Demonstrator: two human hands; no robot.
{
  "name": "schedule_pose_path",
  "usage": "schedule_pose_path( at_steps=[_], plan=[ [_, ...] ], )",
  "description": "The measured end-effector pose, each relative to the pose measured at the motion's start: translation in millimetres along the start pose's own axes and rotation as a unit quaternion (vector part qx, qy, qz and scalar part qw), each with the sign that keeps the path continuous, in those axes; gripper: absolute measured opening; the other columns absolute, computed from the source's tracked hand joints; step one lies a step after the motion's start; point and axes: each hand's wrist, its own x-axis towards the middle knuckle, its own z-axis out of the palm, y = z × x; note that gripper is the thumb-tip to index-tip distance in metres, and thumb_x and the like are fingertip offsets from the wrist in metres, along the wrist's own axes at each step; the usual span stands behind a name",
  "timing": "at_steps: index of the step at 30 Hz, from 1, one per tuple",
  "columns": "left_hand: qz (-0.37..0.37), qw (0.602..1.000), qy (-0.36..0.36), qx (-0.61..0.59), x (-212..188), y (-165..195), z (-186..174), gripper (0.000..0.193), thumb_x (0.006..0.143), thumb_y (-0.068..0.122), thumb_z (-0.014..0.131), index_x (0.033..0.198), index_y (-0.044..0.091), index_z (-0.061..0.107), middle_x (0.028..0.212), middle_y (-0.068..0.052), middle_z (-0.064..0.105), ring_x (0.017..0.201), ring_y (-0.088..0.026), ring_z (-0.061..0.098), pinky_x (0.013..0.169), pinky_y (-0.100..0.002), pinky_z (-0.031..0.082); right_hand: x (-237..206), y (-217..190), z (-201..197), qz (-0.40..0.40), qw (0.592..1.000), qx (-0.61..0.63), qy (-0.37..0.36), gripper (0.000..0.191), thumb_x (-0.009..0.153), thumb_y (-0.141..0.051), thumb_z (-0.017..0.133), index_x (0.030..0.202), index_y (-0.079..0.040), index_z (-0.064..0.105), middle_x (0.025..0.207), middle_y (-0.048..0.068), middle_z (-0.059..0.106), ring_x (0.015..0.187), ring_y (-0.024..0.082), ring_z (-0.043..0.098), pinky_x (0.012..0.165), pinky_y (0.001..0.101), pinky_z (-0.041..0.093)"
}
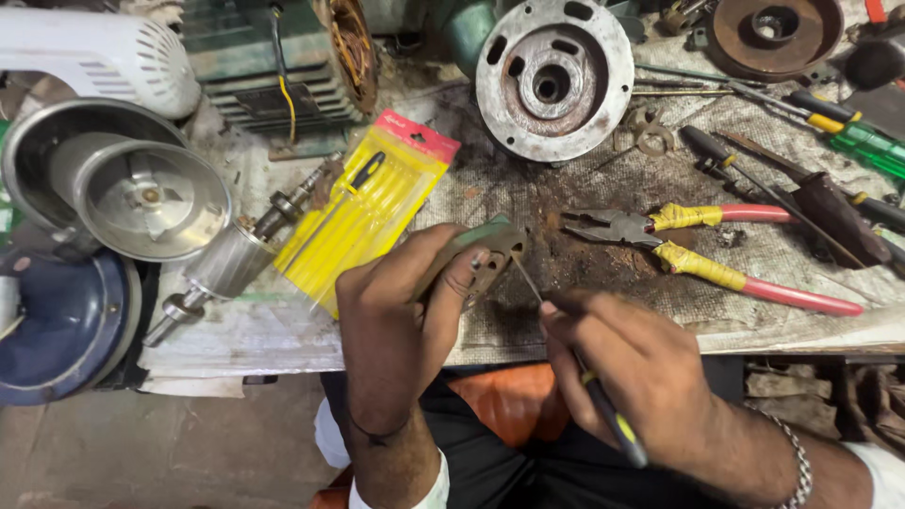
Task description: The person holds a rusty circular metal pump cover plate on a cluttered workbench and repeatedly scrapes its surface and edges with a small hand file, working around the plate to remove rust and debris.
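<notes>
- Small tan and brown switch-like part with metal tabs [490, 253] sits at centre frame, pinched in the left hand [401, 306] just above the near edge of the grimy grey workbench [584, 203].
- Left hand: fingers closed round the part, thumb over its upper face, one fingertip [462, 278] pressed to its underside.
- Right hand [627, 363]: closed in a pen-style grip on a thin screwdriver with a black and yellow-green handle [603, 410]; its slim shaft runs up-left and the tip meets the part.
- Handling, as a judgement: the part looks light and rigid, with thin tabs liable to bend; best held by the body, clear of the tabs. It could slip from the pinch under tool pressure.
- Just beside the hands, upper left of centre: flat yellow blister pack with a red header [372, 212], showing a small screwdriver inside.
- Left of the pack: grey metal motor rotor on a steel shaft [231, 264], lying aslant.
- Right of centre: combination pliers with yellow tape and red handles [702, 250], jaws pointing left, apart from the hands.
- Upper centre: round grey cast motor end cover with rusty hub [553, 77].
- Far left: shiny steel bowl-shaped housings [123, 184].
- Upper right: further screwdrivers, one green-handled [863, 141].
</notes>
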Motion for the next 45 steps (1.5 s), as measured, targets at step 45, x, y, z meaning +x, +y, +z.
schedule_pose_path(
  at_steps=[45],
  plan=[
    [-0.133,0.990,-0.055,0.005,29.5,-7.9,-7.3,0.018,0.091,0.018,0.076,0.099,0.002,0.073,0.073,-0.009,0.075,0.062,-0.011,0.072,0.059,-0.027,0.054,-6.5,15.7,-1.6,0.032,0.999,0.018,0.010,0.014,0.080,-0.004,0.076,0.089,0.002,0.067,0.097,0.017,0.075,0.078,0.025,0.077,0.067,0.0341,0.060]
  ],
)
